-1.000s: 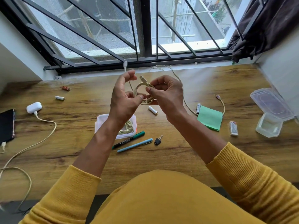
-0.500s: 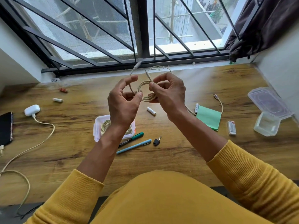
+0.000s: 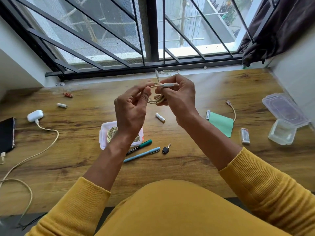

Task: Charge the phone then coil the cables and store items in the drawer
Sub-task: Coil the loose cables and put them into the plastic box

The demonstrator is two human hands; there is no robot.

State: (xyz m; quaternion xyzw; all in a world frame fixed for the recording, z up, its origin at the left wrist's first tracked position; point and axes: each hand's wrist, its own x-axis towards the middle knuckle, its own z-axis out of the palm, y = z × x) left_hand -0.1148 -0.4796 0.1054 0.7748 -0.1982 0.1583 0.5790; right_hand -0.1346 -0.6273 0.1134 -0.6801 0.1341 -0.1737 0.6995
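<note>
Both hands are raised above the wooden desk (image 3: pixel 78 150) with a coiled cream cable (image 3: pixel 156 100) between them. My right hand (image 3: pixel 179 97) grips the coil and holds its white plug end against its fingers. My left hand (image 3: pixel 131 109) pinches the cable's strand beside the coil. A small white container (image 3: pixel 104 133) below my left wrist holds another coiled cable. The black phone (image 3: pixel 6 133) lies at the left edge, with a white charger (image 3: pixel 35 115) and its long cable (image 3: pixel 29 159) next to it.
Several batteries (image 3: pixel 160 117) lie scattered on the desk, along with a green marker (image 3: pixel 143 144), a blue pen (image 3: pixel 141 155), a small black key (image 3: pixel 166 149), a green note pad (image 3: pixel 221 124) and a short cable end (image 3: pixel 232 110). A clear box with its lid (image 3: pixel 286 116) sits at right.
The coil has tightened and turned in my hands. The loose plug end that stuck up toward the window now lies across my right fingers. The camera tilted down slightly.
</note>
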